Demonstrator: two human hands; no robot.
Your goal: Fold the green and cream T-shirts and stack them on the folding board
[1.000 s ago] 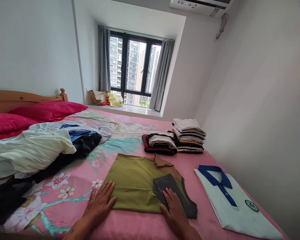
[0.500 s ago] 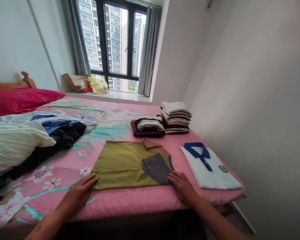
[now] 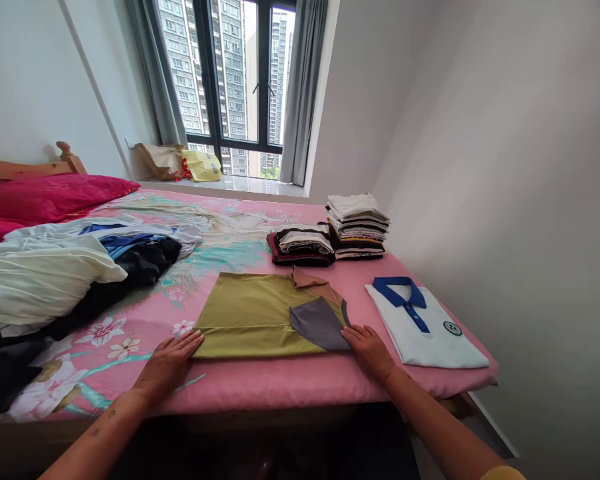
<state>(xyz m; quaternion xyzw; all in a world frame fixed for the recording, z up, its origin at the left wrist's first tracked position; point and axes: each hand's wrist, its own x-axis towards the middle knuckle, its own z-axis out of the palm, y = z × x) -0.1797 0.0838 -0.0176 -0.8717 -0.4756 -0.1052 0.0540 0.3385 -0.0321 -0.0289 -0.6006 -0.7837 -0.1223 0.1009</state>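
An olive-green T-shirt [image 3: 253,307] lies flat and folded lengthwise on the bed, its neckline toward the right. It has a grey panel [image 3: 317,323] and a brown sleeve part [image 3: 313,283]. My left hand [image 3: 173,357] rests at the shirt's near left corner with its fingers stretched out. At the near right corner, by the neckline, my right hand [image 3: 367,350] touches the grey panel, fingers extended. To the right of that hand lies a folded white polo shirt [image 3: 415,330] with a blue collar and a round badge.
Behind the T-shirt stand a low stack of folded dark clothes [image 3: 301,247] and a taller stack of folded clothes [image 3: 359,227]. Loose clothes [image 3: 55,273] are heaped on the left, near a red pillow [image 3: 70,197]. Bags [image 3: 203,167] sit on the windowsill. A wall borders the right.
The view has shifted slightly, so everything sits a little higher and further right in the picture. Both hands remain at the same corners of the T-shirt.
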